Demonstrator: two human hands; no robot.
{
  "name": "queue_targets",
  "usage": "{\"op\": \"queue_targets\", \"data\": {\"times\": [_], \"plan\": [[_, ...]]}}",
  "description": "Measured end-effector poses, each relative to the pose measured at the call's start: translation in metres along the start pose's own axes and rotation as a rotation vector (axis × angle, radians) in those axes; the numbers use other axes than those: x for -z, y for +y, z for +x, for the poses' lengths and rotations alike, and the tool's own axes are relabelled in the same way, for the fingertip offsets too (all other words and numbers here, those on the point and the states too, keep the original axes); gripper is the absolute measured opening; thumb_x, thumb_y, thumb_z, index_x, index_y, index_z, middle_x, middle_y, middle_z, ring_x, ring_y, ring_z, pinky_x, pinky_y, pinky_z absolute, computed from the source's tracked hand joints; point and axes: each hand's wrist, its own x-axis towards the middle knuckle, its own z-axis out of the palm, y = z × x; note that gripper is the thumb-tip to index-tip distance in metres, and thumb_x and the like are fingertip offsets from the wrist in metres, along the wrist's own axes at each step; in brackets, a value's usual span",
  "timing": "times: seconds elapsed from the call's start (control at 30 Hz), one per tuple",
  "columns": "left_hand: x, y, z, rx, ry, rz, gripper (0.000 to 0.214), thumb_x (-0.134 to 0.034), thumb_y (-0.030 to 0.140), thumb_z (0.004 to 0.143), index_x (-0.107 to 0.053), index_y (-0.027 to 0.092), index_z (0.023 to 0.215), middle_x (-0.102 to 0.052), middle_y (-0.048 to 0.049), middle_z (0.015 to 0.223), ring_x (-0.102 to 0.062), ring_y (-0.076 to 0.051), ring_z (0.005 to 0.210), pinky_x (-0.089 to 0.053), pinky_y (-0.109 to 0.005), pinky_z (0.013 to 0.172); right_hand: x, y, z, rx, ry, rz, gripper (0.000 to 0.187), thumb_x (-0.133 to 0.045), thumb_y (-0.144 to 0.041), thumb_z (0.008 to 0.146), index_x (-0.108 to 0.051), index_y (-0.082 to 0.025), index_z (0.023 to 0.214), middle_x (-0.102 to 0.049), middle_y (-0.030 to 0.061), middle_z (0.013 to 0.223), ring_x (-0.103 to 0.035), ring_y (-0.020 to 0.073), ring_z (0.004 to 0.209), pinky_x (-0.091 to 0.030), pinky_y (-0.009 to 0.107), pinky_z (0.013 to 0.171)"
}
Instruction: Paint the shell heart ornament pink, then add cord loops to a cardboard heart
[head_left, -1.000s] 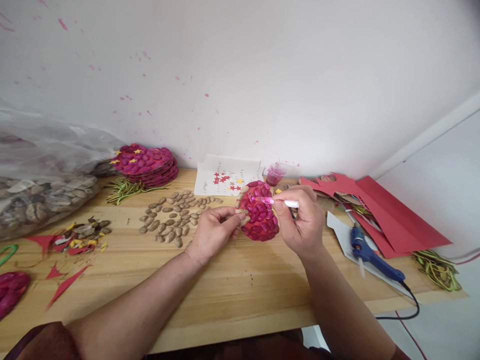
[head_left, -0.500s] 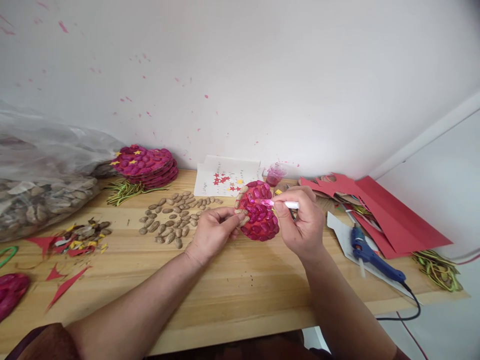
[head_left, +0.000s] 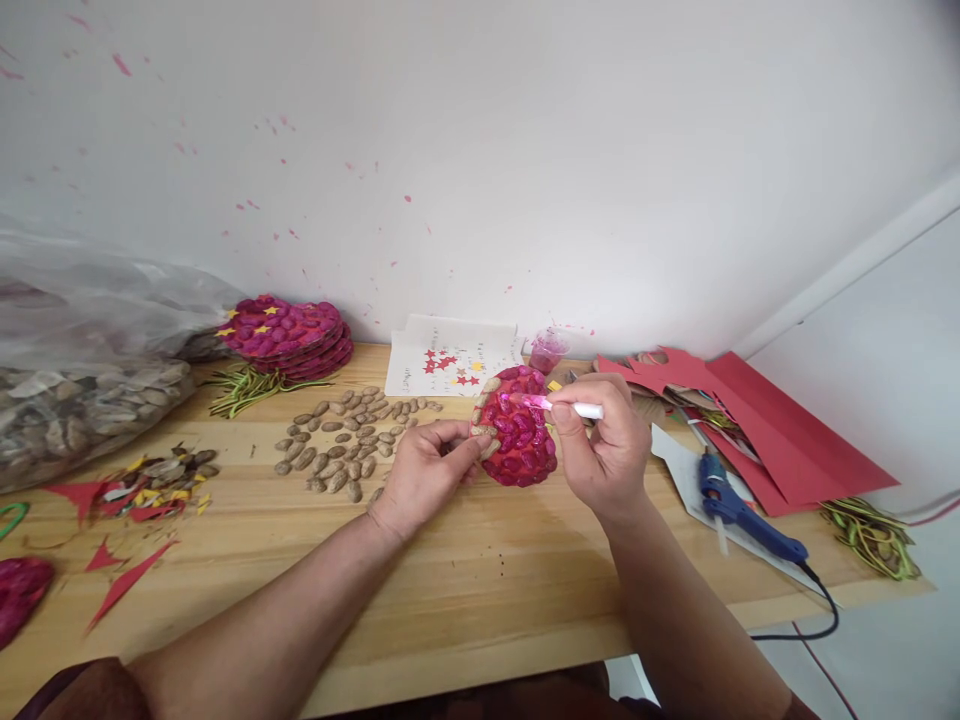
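Note:
A round disc covered in peanuts (head_left: 521,450) is held up above the table by my left hand (head_left: 431,465), whose thumb and fingers pinch its left edge. Most of its peanuts are wet magenta; those along the left rim are still plain tan. My right hand (head_left: 604,435) is closed around the white handle of a paintbrush (head_left: 585,410). The pink-stained brush tip touches the upper left part of the disc. Behind the disc stands a clear cup of magenta paint (head_left: 548,350). Loose peanuts (head_left: 330,465) lie left of my left hand.
At the back left are a stack of magenta peanut discs (head_left: 292,340) and a plastic bag of peanuts (head_left: 82,410). A paper with small stars (head_left: 420,335) lies by the wall. On the right are red card sheets (head_left: 802,430) and a blue glue gun (head_left: 750,520) with its cord.
The brush tip has shifted slightly over the disc's upper left area. Both hands keep their grip. The whole view has moved a little.

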Motion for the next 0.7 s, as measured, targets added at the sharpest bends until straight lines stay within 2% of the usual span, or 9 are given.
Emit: {"op": "queue_targets", "data": {"times": [0.27, 0.47, 0.6, 0.7], "plan": [[-0.0003, 0.0052, -0.0013, -0.052, -0.002, 0.073, 0.033, -0.075, 0.048, 0.083, -0.077, 0.016, 0.074, -0.056, 0.0014, 0.055, -0.043, -0.011, 0.052, -0.033, -0.024, 0.051, 0.0008, -0.0026, 0.0034, 0.032, 0.027, -0.044, 0.008, -0.064, -0.017, 0.095, -0.067, -0.024, 0.097, -0.071, 0.0032, 0.086, -0.062, 0.0211, 0.088, -0.049, 0.040, 0.081], [-0.0027, 0.0075, -0.0025, -0.136, 0.053, 0.143, 0.028, -0.075, 0.043, 0.083, -0.080, 0.016, 0.079, -0.074, -0.0052, 0.077, -0.058, -0.017, 0.068, -0.046, -0.026, 0.066, 0.0005, -0.0083, 0.0045, 0.091, -0.001, -0.114, 0.007, -0.065, -0.018, 0.094, -0.068, -0.024, 0.096, -0.071, 0.0022, 0.082, -0.064, 0.0214, 0.086, -0.048, 0.042, 0.082], [-0.0018, 0.0043, -0.0028, -0.150, 0.050, 0.161, 0.027, -0.073, 0.043, 0.084, -0.081, 0.016, 0.081, -0.076, -0.0067, 0.079, -0.062, -0.020, 0.072, -0.049, -0.028, 0.070, 0.0009, -0.0087, 0.0039, 0.081, 0.037, -0.122, 0.008, -0.066, -0.018, 0.093, -0.068, -0.025, 0.096, -0.072, 0.0023, 0.083, -0.064, 0.0217, 0.087, -0.048, 0.041, 0.082], [-0.0012, 0.0029, -0.0029, -0.167, 0.056, 0.177, 0.027, -0.073, 0.042, 0.085, -0.080, 0.017, 0.080, -0.076, -0.0064, 0.078, -0.062, -0.020, 0.071, -0.049, -0.028, 0.069, 0.0011, -0.0098, 0.0041, 0.083, 0.011, -0.099, 0.007, -0.066, -0.019, 0.093, -0.068, -0.025, 0.096, -0.072, 0.0023, 0.082, -0.064, 0.0221, 0.087, -0.048, 0.041, 0.081]]}}
